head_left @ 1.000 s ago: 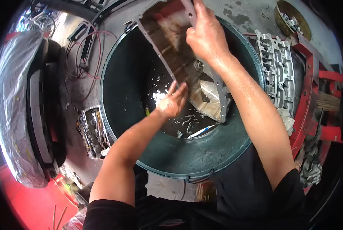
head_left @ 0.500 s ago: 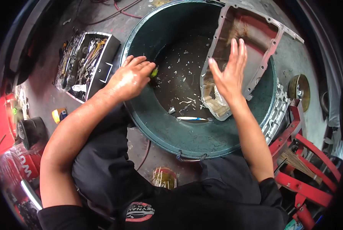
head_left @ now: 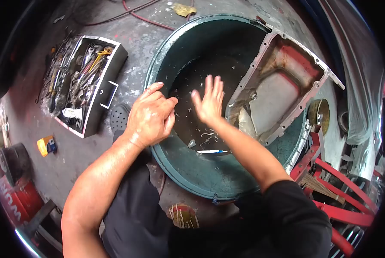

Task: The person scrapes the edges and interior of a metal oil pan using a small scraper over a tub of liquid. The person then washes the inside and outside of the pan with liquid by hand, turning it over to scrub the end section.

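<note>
My left hand (head_left: 151,114) is wet and shiny, held over the left rim of a large round dark-green tub (head_left: 192,176). Its fingers are curled in, and whatever they may hold is hidden. My right hand (head_left: 210,101) is open above the dark liquid, fingers stretched and thumb apart, with nothing in it. Just right of that hand, a metal oil pan (head_left: 278,92) lies tilted across the tub's right side, its hollow facing up. Pale scraps float on the liquid, and a thin white-and-blue strip (head_left: 212,152) lies near the tub's front inner wall.
A metal toolbox (head_left: 108,71) full of wrenches stands on the floor at left, near a yellow-and-blue item (head_left: 46,146). Red metal stand parts (head_left: 338,180) rise at right. A red hose (head_left: 145,21) runs behind the tub. A stained can (head_left: 183,216) sits in front.
My right hand has moved left, off the oil pan and over the liquid. My left hand's fingers have curled, and the yellow-green thing beside them is out of sight. The view has shifted.
</note>
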`<state>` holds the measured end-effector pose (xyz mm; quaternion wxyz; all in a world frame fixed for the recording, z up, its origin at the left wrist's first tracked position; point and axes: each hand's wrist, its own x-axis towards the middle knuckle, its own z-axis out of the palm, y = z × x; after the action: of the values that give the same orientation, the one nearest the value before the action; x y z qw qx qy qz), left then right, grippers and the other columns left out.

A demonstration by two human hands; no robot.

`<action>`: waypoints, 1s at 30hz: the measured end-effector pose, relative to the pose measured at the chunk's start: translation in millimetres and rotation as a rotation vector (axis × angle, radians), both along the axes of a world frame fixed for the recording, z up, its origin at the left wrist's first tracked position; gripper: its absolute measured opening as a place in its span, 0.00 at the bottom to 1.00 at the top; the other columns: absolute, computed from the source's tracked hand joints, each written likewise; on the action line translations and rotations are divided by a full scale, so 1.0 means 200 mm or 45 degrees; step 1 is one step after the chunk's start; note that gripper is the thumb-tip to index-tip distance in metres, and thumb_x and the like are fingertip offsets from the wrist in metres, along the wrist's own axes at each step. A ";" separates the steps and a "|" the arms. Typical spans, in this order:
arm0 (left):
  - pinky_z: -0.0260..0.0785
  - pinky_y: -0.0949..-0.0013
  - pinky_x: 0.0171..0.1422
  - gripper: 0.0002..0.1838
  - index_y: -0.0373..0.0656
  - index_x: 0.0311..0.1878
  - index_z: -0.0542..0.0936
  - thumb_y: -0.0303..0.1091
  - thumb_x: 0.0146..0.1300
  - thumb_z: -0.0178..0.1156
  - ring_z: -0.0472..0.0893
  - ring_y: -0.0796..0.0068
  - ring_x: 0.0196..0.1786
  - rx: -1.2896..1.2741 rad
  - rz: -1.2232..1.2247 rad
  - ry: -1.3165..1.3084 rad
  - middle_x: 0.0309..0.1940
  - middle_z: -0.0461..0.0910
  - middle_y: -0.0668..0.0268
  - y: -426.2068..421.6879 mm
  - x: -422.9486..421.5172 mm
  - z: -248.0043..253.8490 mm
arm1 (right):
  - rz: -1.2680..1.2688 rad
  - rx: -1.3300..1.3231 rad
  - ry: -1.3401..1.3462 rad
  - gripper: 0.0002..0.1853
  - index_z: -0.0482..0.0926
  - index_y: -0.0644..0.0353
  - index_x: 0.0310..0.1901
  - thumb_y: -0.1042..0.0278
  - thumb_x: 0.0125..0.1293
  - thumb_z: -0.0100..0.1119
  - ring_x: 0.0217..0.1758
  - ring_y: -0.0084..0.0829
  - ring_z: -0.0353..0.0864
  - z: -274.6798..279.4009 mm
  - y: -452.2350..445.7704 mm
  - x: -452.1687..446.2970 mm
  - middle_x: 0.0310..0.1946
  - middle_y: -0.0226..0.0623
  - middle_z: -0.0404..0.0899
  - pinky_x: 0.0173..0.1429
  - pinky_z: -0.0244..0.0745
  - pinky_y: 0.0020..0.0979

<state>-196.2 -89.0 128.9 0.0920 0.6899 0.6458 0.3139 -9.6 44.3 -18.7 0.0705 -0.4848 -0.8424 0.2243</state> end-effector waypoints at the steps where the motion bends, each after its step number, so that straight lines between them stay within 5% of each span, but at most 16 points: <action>1: 0.66 0.51 0.74 0.15 0.37 0.42 0.83 0.20 0.48 0.61 0.81 0.63 0.36 -0.038 0.006 0.003 0.25 0.77 0.62 0.00 -0.02 0.01 | -0.262 0.021 -0.002 0.46 0.42 0.60 0.80 0.39 0.73 0.47 0.83 0.60 0.32 -0.13 0.14 -0.08 0.81 0.58 0.34 0.81 0.35 0.61; 3: 0.67 0.49 0.73 0.16 0.38 0.42 0.82 0.19 0.47 0.61 0.81 0.64 0.36 -0.013 -0.012 -0.032 0.25 0.77 0.63 0.01 -0.03 0.00 | -0.798 0.076 -0.149 0.44 0.47 0.61 0.79 0.39 0.73 0.47 0.82 0.61 0.41 -0.34 0.44 -0.14 0.80 0.59 0.37 0.81 0.43 0.57; 5: 0.68 0.48 0.72 0.16 0.39 0.42 0.82 0.19 0.45 0.61 0.81 0.64 0.36 0.024 -0.003 -0.079 0.26 0.78 0.63 0.01 -0.03 -0.02 | -1.010 0.058 -0.237 0.43 0.50 0.62 0.78 0.40 0.73 0.48 0.80 0.58 0.48 -0.46 0.61 -0.14 0.79 0.59 0.41 0.81 0.47 0.53; 9: 0.69 0.50 0.71 0.19 0.38 0.43 0.82 0.20 0.43 0.63 0.81 0.65 0.36 0.050 -0.027 -0.034 0.24 0.76 0.65 0.02 -0.04 -0.03 | -0.177 0.087 -0.440 0.37 0.60 0.64 0.74 0.46 0.72 0.49 0.79 0.53 0.54 -0.40 0.52 -0.24 0.75 0.56 0.56 0.80 0.50 0.53; 11: 0.68 0.50 0.72 0.18 0.38 0.43 0.82 0.20 0.43 0.63 0.81 0.64 0.36 0.027 -0.014 -0.024 0.24 0.76 0.65 0.02 -0.04 0.00 | 0.157 0.410 -0.388 0.35 0.65 0.65 0.71 0.47 0.71 0.50 0.77 0.55 0.58 -0.42 0.45 -0.24 0.74 0.52 0.59 0.81 0.49 0.55; 12: 0.67 0.51 0.73 0.18 0.37 0.42 0.82 0.19 0.43 0.62 0.80 0.64 0.36 0.020 -0.006 -0.018 0.23 0.76 0.65 0.02 -0.04 0.00 | 0.230 0.513 -0.219 0.25 0.74 0.62 0.63 0.53 0.72 0.51 0.73 0.53 0.66 -0.42 0.42 -0.23 0.70 0.51 0.65 0.77 0.60 0.50; 13: 0.67 0.51 0.73 0.17 0.37 0.42 0.83 0.19 0.44 0.62 0.80 0.64 0.36 0.011 -0.003 -0.022 0.23 0.75 0.64 0.02 -0.03 0.00 | 0.225 0.519 -0.226 0.25 0.74 0.62 0.63 0.53 0.72 0.51 0.73 0.53 0.66 -0.39 0.43 -0.20 0.70 0.51 0.65 0.77 0.60 0.50; 15: 0.67 0.53 0.73 0.15 0.37 0.41 0.83 0.20 0.45 0.62 0.80 0.64 0.35 0.016 0.009 -0.002 0.22 0.76 0.63 0.02 -0.03 0.00 | 0.339 0.024 0.066 0.15 0.81 0.60 0.54 0.63 0.73 0.53 0.62 0.48 0.78 -0.29 0.46 -0.11 0.62 0.49 0.76 0.65 0.75 0.43; 16: 0.67 0.51 0.73 0.14 0.37 0.40 0.83 0.19 0.47 0.61 0.80 0.63 0.35 0.003 0.016 -0.027 0.23 0.77 0.63 0.02 -0.02 0.00 | 0.113 0.112 0.239 0.10 0.83 0.59 0.46 0.67 0.73 0.53 0.52 0.46 0.85 -0.15 0.43 -0.07 0.51 0.47 0.83 0.55 0.81 0.41; 17: 0.67 0.49 0.73 0.13 0.37 0.40 0.83 0.18 0.49 0.59 0.81 0.62 0.36 -0.004 0.023 -0.048 0.25 0.78 0.63 0.01 -0.02 0.00 | 0.017 0.195 0.429 0.11 0.83 0.60 0.47 0.64 0.74 0.55 0.44 0.49 0.87 -0.08 0.47 0.00 0.43 0.48 0.86 0.52 0.81 0.42; 21: 0.66 0.51 0.74 0.11 0.37 0.38 0.83 0.19 0.51 0.60 0.81 0.62 0.36 0.016 0.058 -0.019 0.23 0.78 0.62 0.01 -0.01 0.00 | -0.383 0.387 0.217 0.26 0.82 0.59 0.27 0.40 0.63 0.66 0.24 0.51 0.80 0.54 0.58 0.26 0.20 0.46 0.80 0.35 0.75 0.46; 22: 0.66 0.52 0.74 0.10 0.37 0.38 0.84 0.19 0.51 0.60 0.81 0.62 0.36 -0.003 0.070 -0.002 0.23 0.78 0.61 0.01 0.00 0.00 | -0.325 0.455 0.044 0.28 0.81 0.61 0.24 0.39 0.66 0.62 0.30 0.50 0.82 0.62 0.66 0.31 0.22 0.47 0.82 0.43 0.75 0.48; 23: 0.65 0.53 0.75 0.10 0.37 0.38 0.84 0.20 0.52 0.60 0.81 0.61 0.36 -0.022 0.079 0.015 0.23 0.78 0.60 0.01 0.01 0.01 | -0.130 0.597 -0.109 0.25 0.84 0.59 0.37 0.40 0.70 0.57 0.54 0.49 0.81 0.60 0.78 0.38 0.43 0.52 0.84 0.63 0.69 0.53; 25: 0.65 0.54 0.76 0.10 0.37 0.38 0.84 0.21 0.52 0.60 0.81 0.61 0.36 -0.010 0.080 0.027 0.23 0.78 0.60 0.01 0.01 0.02 | -0.041 1.029 -0.197 0.31 0.76 0.60 0.62 0.39 0.74 0.47 0.77 0.51 0.59 0.57 0.91 0.38 0.69 0.54 0.68 0.79 0.46 0.59; 27: 0.64 0.54 0.76 0.10 0.37 0.38 0.84 0.21 0.52 0.60 0.81 0.61 0.36 -0.018 0.098 0.037 0.24 0.79 0.60 0.00 0.01 0.01 | -0.046 0.746 -0.636 0.42 0.53 0.63 0.77 0.36 0.76 0.37 0.84 0.49 0.41 0.54 1.02 0.39 0.80 0.51 0.48 0.83 0.30 0.59; 30: 0.62 0.57 0.78 0.11 0.40 0.39 0.86 0.26 0.51 0.62 0.81 0.62 0.39 0.000 0.132 0.013 0.23 0.77 0.60 0.00 0.00 -0.02 | -0.033 0.598 -0.594 0.49 0.45 0.71 0.78 0.30 0.74 0.32 0.85 0.50 0.32 0.42 0.96 0.37 0.81 0.55 0.40 0.84 0.23 0.52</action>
<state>-196.7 -88.6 125.3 0.0722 0.6571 0.6812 0.3147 64.3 237.1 65.5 -0.0118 -0.5043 -0.8583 -0.0939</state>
